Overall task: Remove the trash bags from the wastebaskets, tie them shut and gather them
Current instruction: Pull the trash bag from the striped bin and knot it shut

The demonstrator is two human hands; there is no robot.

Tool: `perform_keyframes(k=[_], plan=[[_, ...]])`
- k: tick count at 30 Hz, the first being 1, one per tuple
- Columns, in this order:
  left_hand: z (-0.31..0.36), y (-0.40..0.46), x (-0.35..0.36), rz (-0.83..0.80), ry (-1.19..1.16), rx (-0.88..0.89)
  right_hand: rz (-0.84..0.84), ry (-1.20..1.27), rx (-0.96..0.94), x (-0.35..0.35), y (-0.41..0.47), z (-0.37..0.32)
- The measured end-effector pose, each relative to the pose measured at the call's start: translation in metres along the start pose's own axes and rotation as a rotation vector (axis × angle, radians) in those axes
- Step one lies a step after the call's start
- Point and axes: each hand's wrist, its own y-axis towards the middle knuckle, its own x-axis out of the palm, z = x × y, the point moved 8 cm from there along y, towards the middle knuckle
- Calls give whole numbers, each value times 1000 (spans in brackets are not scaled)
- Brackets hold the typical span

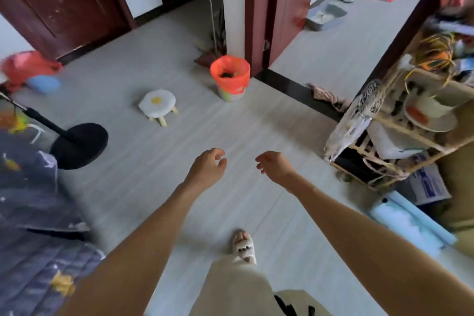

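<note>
A small wastebasket [229, 93] stands on the floor beside the door frame, lined with an orange trash bag [230, 73] folded over its rim; dark rubbish lies inside. Another reddish bag [27, 65] lies at the far left by a blue object. My left hand [209, 165] and my right hand [273, 165] reach forward over the floor, well short of the wastebasket. Both hold nothing, their fingers loosely curled.
A low egg-patterned stool [159, 105] stands left of the wastebasket. A fan's black base [79, 145] and a bed with a dark quilt [33, 226] lie to the left. A cluttered wooden shelf [400, 131] fills the right side. My slippered foot [243, 246] steps forward.
</note>
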Motion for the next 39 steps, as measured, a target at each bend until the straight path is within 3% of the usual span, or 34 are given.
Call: perform_keyframes(k=[3, 21, 26, 32, 39], plan=[[18, 110, -48, 15, -19, 3, 38, -11, -5, -24, 97, -59], [77, 652, -219, -20, 27, -19, 79, 218, 184, -85, 593, -268], [78, 781, -246, -159, 37, -4, 119, 257, 260, -89, 708, -316], [84, 964, -250, -340, 136, 105, 328, 401, 416, -92, 827, -323], [116, 1082, -235, -563, 225, 274, 590, 631, 675, -87, 865, -319]])
